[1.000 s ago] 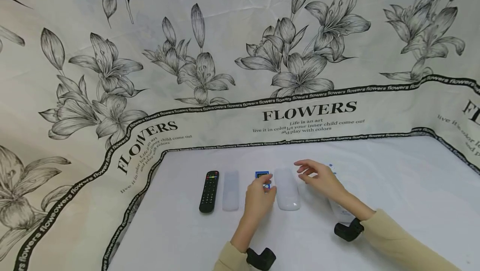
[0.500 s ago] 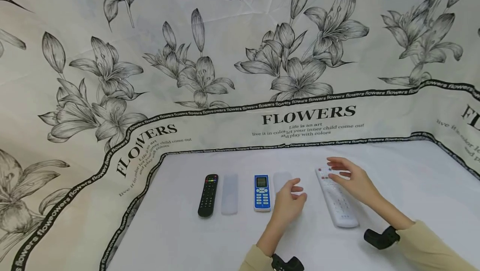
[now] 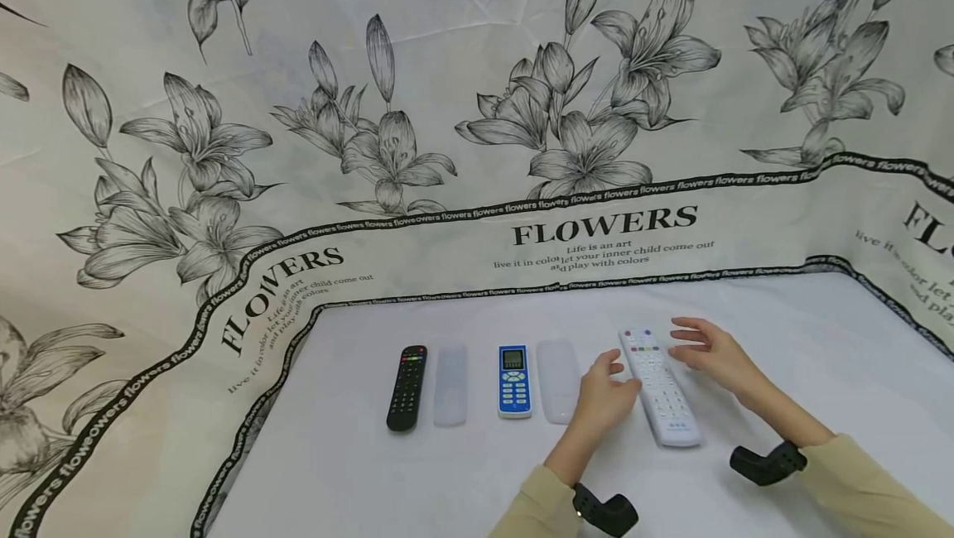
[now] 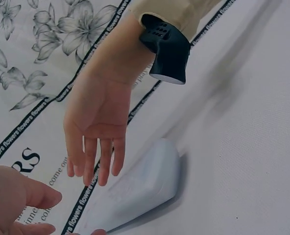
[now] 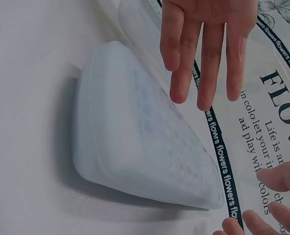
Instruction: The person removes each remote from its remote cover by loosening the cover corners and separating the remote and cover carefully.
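A white remote control (image 3: 659,389) in a clear-looking cover lies buttons up on the white table, between my two hands. My left hand (image 3: 605,393) is at its left side, fingers loosely bent; whether it touches the remote I cannot tell. Off its upper right edge, my right hand (image 3: 711,356) hovers with fingers extended and holds nothing. The left wrist view shows the remote's rounded lower end (image 4: 159,171) beneath the right hand's straight fingers (image 4: 104,161). In the right wrist view, the left hand's fingers (image 5: 211,63) hang above the remote's far side.
Left of my hands lie a translucent sleeve (image 3: 557,381), a blue remote (image 3: 514,382), a second translucent sleeve (image 3: 450,386) and a black remote (image 3: 407,389), in a row. A flower-printed cloth (image 3: 402,248) rises behind the table.
Both hands have moved right. The left hand left the blue remote, passed the sleeve and reached the white remote's left side; the right hand moved from beside the sleeve to the white remote's right.
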The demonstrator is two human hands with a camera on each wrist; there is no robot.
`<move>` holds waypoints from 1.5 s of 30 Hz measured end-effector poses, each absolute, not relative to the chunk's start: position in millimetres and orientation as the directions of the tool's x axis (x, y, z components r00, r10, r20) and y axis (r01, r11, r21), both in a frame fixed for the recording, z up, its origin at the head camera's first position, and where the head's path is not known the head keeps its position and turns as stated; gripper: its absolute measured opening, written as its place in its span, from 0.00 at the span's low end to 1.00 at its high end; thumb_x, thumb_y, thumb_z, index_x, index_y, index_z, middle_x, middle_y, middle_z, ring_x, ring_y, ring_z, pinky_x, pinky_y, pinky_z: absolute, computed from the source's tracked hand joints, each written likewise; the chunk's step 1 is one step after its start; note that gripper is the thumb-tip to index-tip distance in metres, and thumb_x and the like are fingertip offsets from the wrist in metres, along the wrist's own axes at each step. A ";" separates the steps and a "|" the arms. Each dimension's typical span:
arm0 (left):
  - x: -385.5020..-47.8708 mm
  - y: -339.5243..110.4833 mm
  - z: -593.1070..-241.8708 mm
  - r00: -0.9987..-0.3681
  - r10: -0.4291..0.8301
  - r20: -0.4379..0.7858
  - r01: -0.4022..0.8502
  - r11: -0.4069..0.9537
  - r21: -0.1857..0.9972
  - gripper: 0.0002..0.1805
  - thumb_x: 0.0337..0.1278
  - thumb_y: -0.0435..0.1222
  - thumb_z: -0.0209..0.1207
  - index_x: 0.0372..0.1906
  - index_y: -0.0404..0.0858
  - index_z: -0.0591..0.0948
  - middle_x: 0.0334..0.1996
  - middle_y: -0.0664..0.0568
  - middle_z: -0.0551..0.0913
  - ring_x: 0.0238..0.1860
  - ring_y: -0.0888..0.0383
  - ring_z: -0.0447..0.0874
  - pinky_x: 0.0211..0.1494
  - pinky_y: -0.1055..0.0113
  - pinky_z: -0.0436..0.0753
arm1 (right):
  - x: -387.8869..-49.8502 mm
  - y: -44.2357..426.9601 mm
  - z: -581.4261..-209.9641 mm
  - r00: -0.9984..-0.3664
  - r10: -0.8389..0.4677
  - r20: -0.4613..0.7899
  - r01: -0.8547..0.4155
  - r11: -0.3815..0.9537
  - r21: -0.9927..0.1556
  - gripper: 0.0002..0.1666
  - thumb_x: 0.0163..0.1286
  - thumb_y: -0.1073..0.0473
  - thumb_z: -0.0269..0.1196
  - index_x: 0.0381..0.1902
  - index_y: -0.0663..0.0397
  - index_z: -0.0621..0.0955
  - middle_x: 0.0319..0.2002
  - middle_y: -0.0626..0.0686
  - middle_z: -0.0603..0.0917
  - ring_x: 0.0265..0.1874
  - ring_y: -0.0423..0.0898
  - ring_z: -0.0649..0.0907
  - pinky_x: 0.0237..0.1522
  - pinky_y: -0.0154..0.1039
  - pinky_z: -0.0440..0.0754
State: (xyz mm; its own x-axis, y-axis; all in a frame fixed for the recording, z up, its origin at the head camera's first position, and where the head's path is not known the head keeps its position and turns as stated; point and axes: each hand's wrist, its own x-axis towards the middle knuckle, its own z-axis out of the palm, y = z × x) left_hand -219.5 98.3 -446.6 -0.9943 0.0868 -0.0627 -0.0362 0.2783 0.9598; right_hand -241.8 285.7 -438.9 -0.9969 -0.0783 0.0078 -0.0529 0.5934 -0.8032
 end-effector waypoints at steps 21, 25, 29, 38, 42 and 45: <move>-224.6 119.6 -463.1 -0.982 0.076 -0.171 -0.148 0.249 0.957 0.26 0.49 0.25 0.60 0.58 0.32 0.74 0.41 0.44 0.80 0.36 0.53 0.81 0.32 0.62 0.85 | -241.5 284.3 -446.7 -0.963 -0.110 -0.245 0.157 0.510 -0.846 0.36 0.72 0.59 0.53 0.68 0.75 0.54 0.60 0.78 0.66 0.44 0.42 0.81 0.41 0.37 0.85; -222.7 121.2 -464.1 -0.985 0.084 -0.154 -0.125 0.281 0.952 0.26 0.47 0.25 0.61 0.57 0.32 0.75 0.40 0.45 0.81 0.37 0.56 0.80 0.34 0.65 0.84 | -240.2 282.9 -449.2 -0.967 -0.092 -0.239 0.156 0.528 -0.835 0.35 0.71 0.61 0.54 0.67 0.76 0.56 0.59 0.78 0.67 0.44 0.44 0.81 0.40 0.35 0.85; -220.9 122.7 -463.8 -0.992 0.053 -0.115 -0.091 0.330 0.940 0.28 0.42 0.25 0.62 0.56 0.32 0.75 0.37 0.48 0.80 0.36 0.59 0.77 0.36 0.70 0.81 | -240.0 282.2 -449.9 -0.971 -0.076 -0.229 0.152 0.543 -0.826 0.34 0.71 0.62 0.54 0.67 0.76 0.57 0.58 0.78 0.68 0.44 0.45 0.81 0.38 0.35 0.84; -219.7 123.0 -465.0 -0.996 0.009 -0.091 -0.086 0.257 0.963 0.26 0.42 0.24 0.64 0.53 0.35 0.77 0.38 0.50 0.80 0.38 0.57 0.78 0.37 0.68 0.81 | -238.4 283.1 -450.2 -0.969 -0.099 -0.228 0.149 0.501 -0.852 0.33 0.73 0.60 0.52 0.67 0.76 0.58 0.56 0.76 0.70 0.42 0.41 0.81 0.40 0.36 0.84; -222.3 123.4 -467.5 -0.992 0.033 -0.122 -0.114 0.178 0.977 0.22 0.45 0.24 0.63 0.51 0.34 0.79 0.39 0.49 0.81 0.35 0.57 0.80 0.34 0.64 0.84 | -236.3 285.5 -451.1 -0.971 -0.122 -0.206 0.124 0.479 -0.869 0.33 0.73 0.58 0.52 0.67 0.77 0.58 0.55 0.76 0.71 0.44 0.42 0.82 0.41 0.36 0.84; -225.3 124.2 -469.4 -0.988 0.043 -0.149 -0.144 0.096 0.985 0.23 0.45 0.21 0.58 0.51 0.35 0.80 0.38 0.51 0.80 0.30 0.57 0.80 0.32 0.63 0.85 | -235.5 287.1 -452.2 -0.974 -0.126 -0.188 0.108 0.472 -0.875 0.33 0.74 0.57 0.52 0.67 0.76 0.60 0.59 0.77 0.70 0.45 0.42 0.82 0.41 0.35 0.84</move>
State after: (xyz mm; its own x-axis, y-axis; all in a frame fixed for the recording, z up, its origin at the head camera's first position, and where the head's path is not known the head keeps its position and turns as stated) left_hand -225.3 124.2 -469.4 -0.9879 0.0428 -0.1490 -0.1444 0.0959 0.9849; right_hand -235.5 287.1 -452.2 -0.9740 -0.1259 -0.1883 0.1082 0.4720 -0.8749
